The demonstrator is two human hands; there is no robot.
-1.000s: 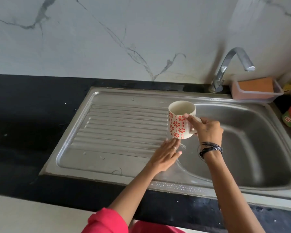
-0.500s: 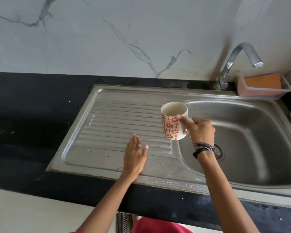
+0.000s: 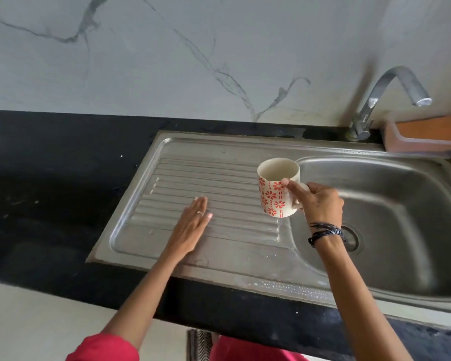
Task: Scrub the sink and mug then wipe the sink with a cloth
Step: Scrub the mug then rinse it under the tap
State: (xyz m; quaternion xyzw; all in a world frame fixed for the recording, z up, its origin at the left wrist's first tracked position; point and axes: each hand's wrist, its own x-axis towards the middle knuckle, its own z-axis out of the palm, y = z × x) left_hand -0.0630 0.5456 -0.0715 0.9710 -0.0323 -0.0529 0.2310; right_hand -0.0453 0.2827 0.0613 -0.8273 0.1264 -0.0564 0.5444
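The right hand (image 3: pixel 320 204) grips the mug (image 3: pixel 277 187) by its handle and holds it upright in the air, above the seam where the ribbed drainboard (image 3: pixel 206 183) meets the basin (image 3: pixel 375 217). Lifted like that, the mug is off the steel, which I'd guess is the point: it leaves the surface free for the other hand. The mug looks empty from here, cream inside with red flowers outside.

The left hand (image 3: pixel 193 225) lies flat on the drainboard ribs, fingers straight and together, holding nothing. It reads as a bare-palmed sweep or a check for grit or wetness.

The sponge (image 3: pixel 427 128) sits in its tray (image 3: pixel 401 145) at the far right, beside the tap (image 3: pixel 391 95), well apart from both hands. No cloth shows anywhere I can see. Droplets bead along the near rim of the sink. The dark tabletop (image 3: pixel 50 165) runs off to the left.

With the sponge untouched, scrubbing seems not yet begun, or paused.
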